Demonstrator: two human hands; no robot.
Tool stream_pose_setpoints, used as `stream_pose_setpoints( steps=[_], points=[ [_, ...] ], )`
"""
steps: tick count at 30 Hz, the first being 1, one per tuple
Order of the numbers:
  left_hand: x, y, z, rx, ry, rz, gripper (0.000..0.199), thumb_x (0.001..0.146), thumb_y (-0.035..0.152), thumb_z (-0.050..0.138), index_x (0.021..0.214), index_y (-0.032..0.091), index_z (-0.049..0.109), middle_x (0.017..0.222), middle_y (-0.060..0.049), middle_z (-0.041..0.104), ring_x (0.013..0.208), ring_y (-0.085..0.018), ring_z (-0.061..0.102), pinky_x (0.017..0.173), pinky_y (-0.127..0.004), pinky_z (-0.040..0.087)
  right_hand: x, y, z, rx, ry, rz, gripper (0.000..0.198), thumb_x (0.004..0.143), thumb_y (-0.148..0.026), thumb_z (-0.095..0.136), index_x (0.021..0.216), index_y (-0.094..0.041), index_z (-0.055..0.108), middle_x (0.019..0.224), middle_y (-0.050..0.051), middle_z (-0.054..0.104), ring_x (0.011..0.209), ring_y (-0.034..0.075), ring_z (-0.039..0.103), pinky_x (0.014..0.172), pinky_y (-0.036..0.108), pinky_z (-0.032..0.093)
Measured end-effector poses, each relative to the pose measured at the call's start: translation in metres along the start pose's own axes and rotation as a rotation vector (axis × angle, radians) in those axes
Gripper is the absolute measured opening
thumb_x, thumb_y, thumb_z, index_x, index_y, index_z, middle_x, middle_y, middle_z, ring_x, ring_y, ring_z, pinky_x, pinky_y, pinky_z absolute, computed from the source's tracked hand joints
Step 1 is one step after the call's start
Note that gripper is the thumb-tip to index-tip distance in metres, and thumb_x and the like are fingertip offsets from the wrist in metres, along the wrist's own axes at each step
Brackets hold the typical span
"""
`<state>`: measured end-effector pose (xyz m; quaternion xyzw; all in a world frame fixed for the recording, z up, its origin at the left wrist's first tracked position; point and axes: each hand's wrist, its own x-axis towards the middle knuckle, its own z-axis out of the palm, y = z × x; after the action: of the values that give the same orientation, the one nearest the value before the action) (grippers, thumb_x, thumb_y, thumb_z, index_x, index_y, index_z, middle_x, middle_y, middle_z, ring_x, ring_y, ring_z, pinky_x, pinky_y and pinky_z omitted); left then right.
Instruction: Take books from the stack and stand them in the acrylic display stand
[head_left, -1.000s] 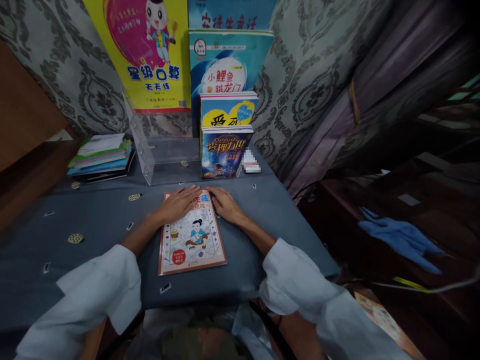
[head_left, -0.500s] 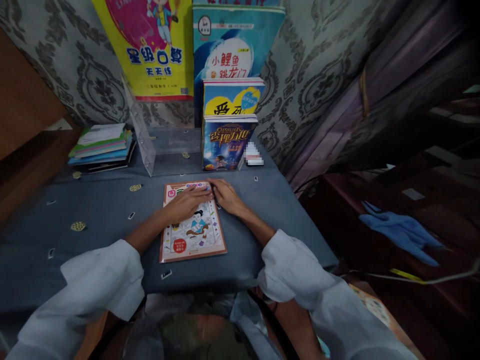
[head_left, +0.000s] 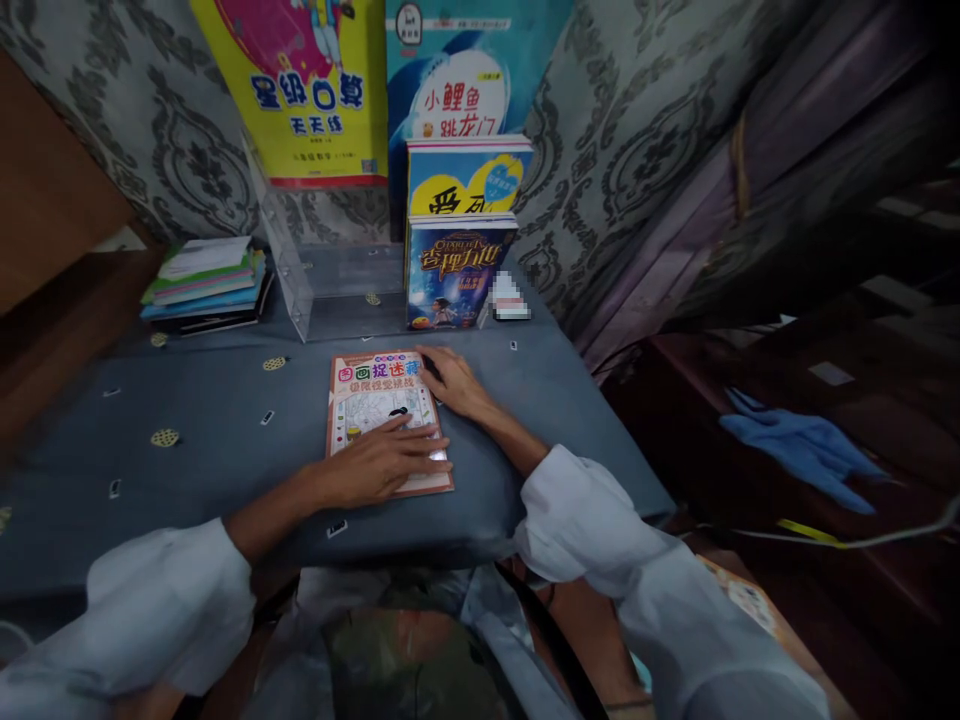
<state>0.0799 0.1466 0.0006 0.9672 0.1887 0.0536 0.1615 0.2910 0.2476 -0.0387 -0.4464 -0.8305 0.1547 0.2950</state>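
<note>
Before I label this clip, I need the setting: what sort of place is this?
Probably a study or reading corner, perhaps at home: the table bears upright books in a clear rack and an illustrated book under the left hand.

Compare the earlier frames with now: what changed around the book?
The left hand slid from the top of the book down toward the person, uncovering the title; it now lies across the lower cover. Nothing visibly picked up or let go. Unchanged: right hand at the book's upper right edge, book flat on the table, standing books behind.
</note>
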Motion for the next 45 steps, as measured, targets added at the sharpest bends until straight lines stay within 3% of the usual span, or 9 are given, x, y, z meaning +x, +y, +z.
stream_pose_setpoints(
  steps=[5,8,13,17,20,24,29,45],
  points=[
    [-0.004,-0.001,-0.001,-0.016,0.008,0.010,0.051,0.100,0.014,0.039,0.146,0.031,0.051,0.157,-0.002,0.047,0.149,-0.017,0.038,0.126,-0.046,0.022,-0.001,-0.001,0.001,-0.025,0.016,-0.007,0.043,0.095,-0.029,0.052,0.136,-0.017,0.059,0.135,0.012,0.066,0.125,0.028,0.059,0.107,0.045,0.046],
    [-0.013,-0.030,-0.004,-0.023,0.098,-0.043,0.047,0.102,0.019,0.038,0.147,0.028,0.050,0.155,-0.004,0.050,0.145,-0.018,0.044,0.124,-0.045,0.028,-0.001,-0.001,0.000,-0.046,0.000,-0.004,0.043,0.094,-0.028,0.052,0.135,-0.016,0.059,0.136,0.013,0.066,0.124,0.028,0.060,0.106,0.045,0.047],
    [-0.039,-0.094,-0.021,-0.058,0.382,-0.360,0.046,0.103,0.030,0.036,0.144,0.021,0.053,0.147,-0.009,0.058,0.136,-0.023,0.054,0.116,-0.046,0.042,-0.003,-0.004,-0.001,-0.104,-0.033,-0.004,0.043,0.096,-0.026,0.050,0.137,-0.015,0.057,0.141,0.014,0.063,0.129,0.028,0.057,0.107,0.046,0.046],
    [-0.050,-0.118,-0.027,-0.209,0.468,-0.429,0.046,0.102,0.034,0.036,0.142,0.020,0.055,0.143,-0.008,0.062,0.130,-0.025,0.060,0.112,-0.046,0.045,-0.005,-0.016,-0.004,-0.236,-0.059,-0.014,0.040,0.098,-0.022,0.048,0.135,-0.013,0.059,0.145,0.016,0.060,0.139,0.032,0.048,0.113,0.054,0.037],
    [-0.051,-0.125,-0.023,-0.354,0.531,-0.430,0.046,0.100,0.035,0.041,0.141,0.020,0.055,0.141,-0.010,0.064,0.130,-0.025,0.060,0.112,-0.048,0.045,0.002,-0.032,-0.003,-0.294,-0.116,-0.112,0.037,0.099,-0.018,0.045,0.132,-0.014,0.062,0.144,0.016,0.060,0.140,0.032,0.046,0.116,0.056,0.032],
    [-0.051,-0.134,-0.017,-0.539,0.578,-0.397,0.047,0.098,0.033,0.045,0.142,0.018,0.052,0.137,-0.013,0.066,0.129,-0.025,0.061,0.113,-0.048,0.044,0.023,-0.058,0.014,-0.213,-0.244,-0.332,0.038,0.102,-0.019,0.043,0.136,-0.017,0.060,0.145,0.014,0.059,0.139,0.026,0.049,0.115,0.052,0.037],
    [-0.051,-0.137,-0.014,-0.572,0.604,-0.349,0.046,0.097,0.029,0.047,0.141,0.018,0.053,0.137,-0.013,0.066,0.130,-0.025,0.061,0.115,-0.048,0.042,0.035,-0.082,0.040,-0.140,-0.261,-0.441,0.035,0.103,-0.023,0.045,0.132,-0.015,0.064,0.139,0.016,0.062,0.136,0.027,0.050,0.116,0.051,0.037],
    [-0.048,-0.126,-0.021,-0.388,0.548,-0.401,0.043,0.100,0.031,0.041,0.141,0.020,0.052,0.135,-0.010,0.068,0.126,-0.024,0.063,0.108,-0.045,0.048,-0.059,-0.141,0.025,-0.012,-0.422,-0.551,0.036,0.104,-0.031,0.049,0.134,-0.016,0.063,0.145,0.010,0.061,0.142,0.020,0.047,0.123,0.047,0.032]
  ],
)
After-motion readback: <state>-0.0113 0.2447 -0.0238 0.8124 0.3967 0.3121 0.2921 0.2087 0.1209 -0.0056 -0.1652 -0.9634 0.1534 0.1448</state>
